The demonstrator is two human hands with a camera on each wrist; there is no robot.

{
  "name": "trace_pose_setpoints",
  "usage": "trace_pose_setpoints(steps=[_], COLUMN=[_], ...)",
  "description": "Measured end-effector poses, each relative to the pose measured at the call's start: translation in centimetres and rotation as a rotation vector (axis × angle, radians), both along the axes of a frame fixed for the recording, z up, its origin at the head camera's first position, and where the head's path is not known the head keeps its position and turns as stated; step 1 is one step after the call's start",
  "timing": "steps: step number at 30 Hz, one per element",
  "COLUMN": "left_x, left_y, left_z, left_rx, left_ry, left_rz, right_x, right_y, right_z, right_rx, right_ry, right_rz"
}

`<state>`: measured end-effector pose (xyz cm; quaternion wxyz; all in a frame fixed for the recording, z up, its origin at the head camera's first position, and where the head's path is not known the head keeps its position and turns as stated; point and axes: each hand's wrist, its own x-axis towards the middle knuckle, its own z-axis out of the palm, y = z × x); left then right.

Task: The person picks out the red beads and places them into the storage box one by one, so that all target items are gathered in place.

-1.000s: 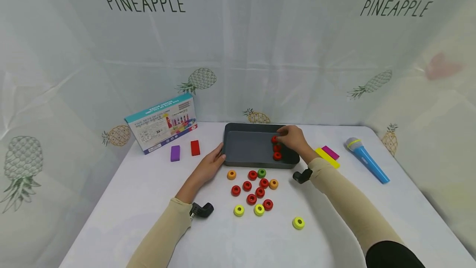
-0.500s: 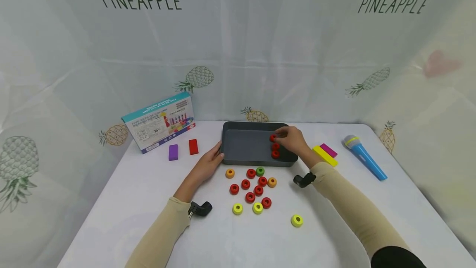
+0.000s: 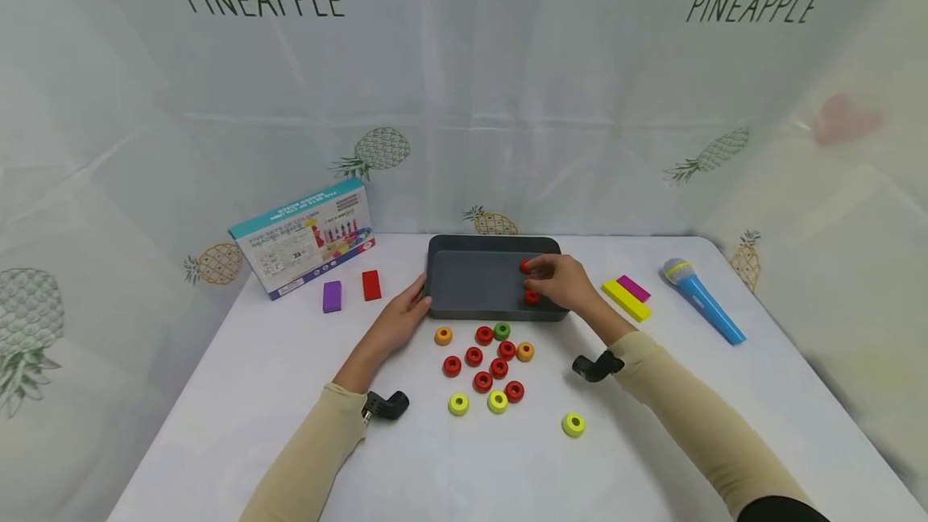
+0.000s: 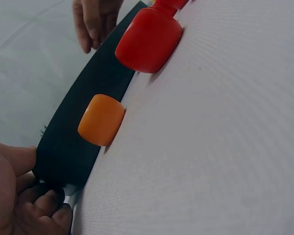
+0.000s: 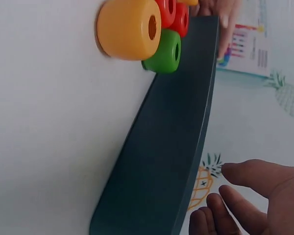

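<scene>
A dark grey rectangular tray lies at the back of the white table. My left hand grips its left end, and in the left wrist view the thumb lies against the tray wall with fingers curled below. My right hand hovers over the tray's right side, beside a far red bead and a near red bead; its fingers hide the spot between them. In the right wrist view, the right hand has thumb and fingers apart, with nothing seen between them.
In front of the tray lie several red beads, a green bead, orange beads and yellow beads. A printed box, purple block and red block are left; yellow block, magenta block and toy microphone right.
My right hand has drawn slightly back towards me from the far red bead, which stays in the tray, and now covers the middle one. The left hand keeps its grip; the head view has shifted slightly.
</scene>
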<state>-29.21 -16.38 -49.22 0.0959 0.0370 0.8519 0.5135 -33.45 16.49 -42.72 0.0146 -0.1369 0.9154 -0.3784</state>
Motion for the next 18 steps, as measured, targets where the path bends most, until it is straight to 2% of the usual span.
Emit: trace_pose_setpoints(steps=[18], left_x=[0.1], left_y=[0.0], left_z=[0.1], left_rx=[0.012], left_ry=[-0.014], left_rz=[0.013], right_x=[4.6], right_y=[-0.3], right_z=[-0.1], right_rx=[0.006], right_ry=[0.01], right_rz=[0.047])
